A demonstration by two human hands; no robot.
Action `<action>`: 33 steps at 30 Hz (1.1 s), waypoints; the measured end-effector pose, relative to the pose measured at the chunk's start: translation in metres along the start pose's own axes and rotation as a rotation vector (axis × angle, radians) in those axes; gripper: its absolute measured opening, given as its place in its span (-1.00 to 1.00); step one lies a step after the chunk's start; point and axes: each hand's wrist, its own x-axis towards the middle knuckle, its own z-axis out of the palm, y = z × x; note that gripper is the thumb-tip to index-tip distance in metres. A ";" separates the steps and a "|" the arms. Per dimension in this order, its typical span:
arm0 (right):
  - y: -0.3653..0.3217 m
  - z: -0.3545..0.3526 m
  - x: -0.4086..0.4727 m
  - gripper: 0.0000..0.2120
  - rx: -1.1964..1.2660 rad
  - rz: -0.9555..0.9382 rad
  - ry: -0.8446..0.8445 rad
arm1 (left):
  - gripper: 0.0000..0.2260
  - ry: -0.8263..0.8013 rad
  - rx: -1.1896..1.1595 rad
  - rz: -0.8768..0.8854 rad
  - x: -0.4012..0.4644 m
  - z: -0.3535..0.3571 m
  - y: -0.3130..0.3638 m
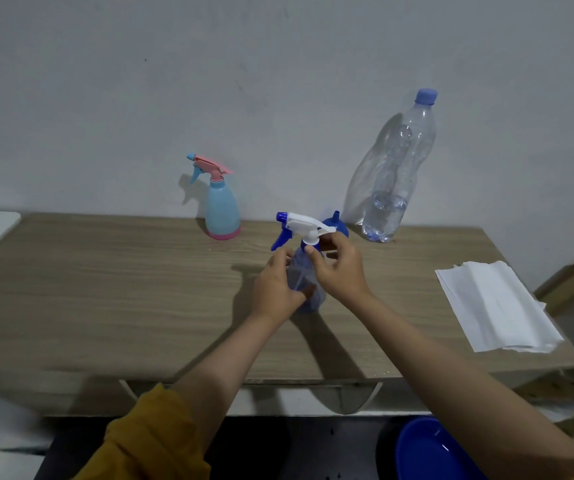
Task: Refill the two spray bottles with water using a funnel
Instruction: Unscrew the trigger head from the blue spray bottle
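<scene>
Left hand (278,289) grips the blue spray bottle (308,289) standing mid-bench (105,289); right hand (337,268) fingers pinch its collar (apparently unscrewing the head); next needs the funnel (335,225) behind

**Layout around the held spray bottle**

The held spray bottle (308,271) stands upright near the middle of the surface (105,289); taken as landmark. Left hand (276,289) wraps its body from the left. Right hand (337,268) is on its neck from the right, just under the trigger head.

Funnel (335,223): directly behind it, partly hidden by the trigger head, spout up.

Second spray bottle (221,202): behind and to the left, upright, by the wall.

Water bottle (396,174): behind and to the right, just right of the funnel, top tilted toward the wall.

Paper sheets (496,306): well to the right, flat on the surface near its right end.

Basin (427,452): in front, lower right, below the surface.
</scene>
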 end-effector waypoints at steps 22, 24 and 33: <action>-0.012 -0.025 0.008 -0.44 0.143 0.171 -0.082 | -0.46 0.017 -0.025 0.044 0.003 0.008 -0.011; -0.012 -0.029 0.007 -0.50 0.138 0.140 -0.127 | -0.46 0.005 -0.014 0.043 0.003 0.008 -0.011; -0.026 -0.034 0.017 -0.44 -0.095 0.016 -0.174 | -0.46 -0.001 -0.011 0.035 0.002 0.008 -0.009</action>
